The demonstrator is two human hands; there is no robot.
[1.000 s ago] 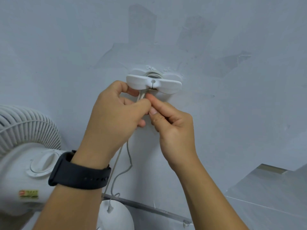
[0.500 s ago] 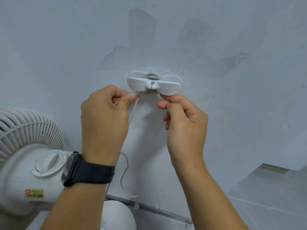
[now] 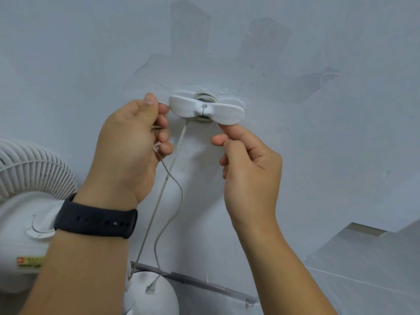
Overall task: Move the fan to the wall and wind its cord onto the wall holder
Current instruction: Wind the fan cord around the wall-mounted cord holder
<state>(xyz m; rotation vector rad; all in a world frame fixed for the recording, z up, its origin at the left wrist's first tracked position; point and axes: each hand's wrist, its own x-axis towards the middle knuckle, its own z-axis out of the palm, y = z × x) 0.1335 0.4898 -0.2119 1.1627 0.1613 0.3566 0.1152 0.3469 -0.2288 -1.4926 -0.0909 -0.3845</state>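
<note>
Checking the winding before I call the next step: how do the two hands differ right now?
The left hand wears a black watch band; the right hand is bare. The left hand grips the cord; the right hand holds nothing, its fingertip under the wall holder. Both are raised beside the holder.

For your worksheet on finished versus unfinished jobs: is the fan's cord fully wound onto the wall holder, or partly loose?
Partly loose. The cord hangs slack below the wall holder, its end dangling.
</note>
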